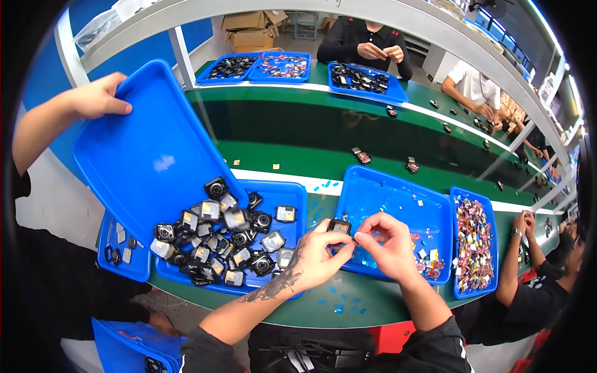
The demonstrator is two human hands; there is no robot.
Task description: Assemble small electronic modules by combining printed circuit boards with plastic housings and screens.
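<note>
My left hand [323, 253] has its fingers closed round a small black smartwatch case [339, 227]. Right beside it, my right hand [388, 245] pinches thumb and forefinger together close to the left fingertips; whatever is between them is too small to make out. Both hands are over the near edge of a blue tray [398, 181] with small circuit parts at its right end. To the left, a co-worker's hand [99, 96] grips a tilted blue tray [143, 143], from which black and grey watch cases [211, 239] tumble into another blue tray [297, 205].
A narrow blue tray [492, 248] full of small wired parts stands at the right. A green conveyor belt [298, 152] crosses beyond, carrying scattered pieces [360, 155]. More filled trays [388, 96] and co-workers line the far side. A white frame bar [249, 15] spans overhead.
</note>
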